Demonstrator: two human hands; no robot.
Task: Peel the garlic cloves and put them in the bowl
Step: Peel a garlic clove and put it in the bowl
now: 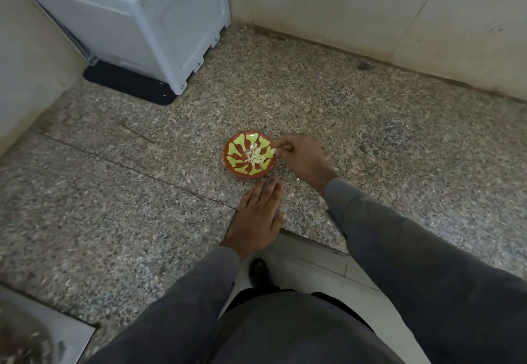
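A small red bowl (pixel 231 155) with a yellow-green pattern stands on the speckled granite counter (pixel 142 192). Several peeled garlic cloves (pixel 254 157) lie in its middle. My right hand (pixel 303 158) reaches in from the right and pinches a pale garlic clove (pixel 273 151) at the bowl's right rim. My left hand (pixel 258 215) lies flat on the counter just in front of the bowl, fingers straight, holding nothing.
A white appliance (pixel 137 15) on a black mat (pixel 128 85) stands at the back left. Walls close the counter at the back and left. A small pale scrap (pixel 297 179) lies by my right wrist. The counter's front edge drops to floor tiles (pixel 313 266) and my shoe (pixel 259 272).
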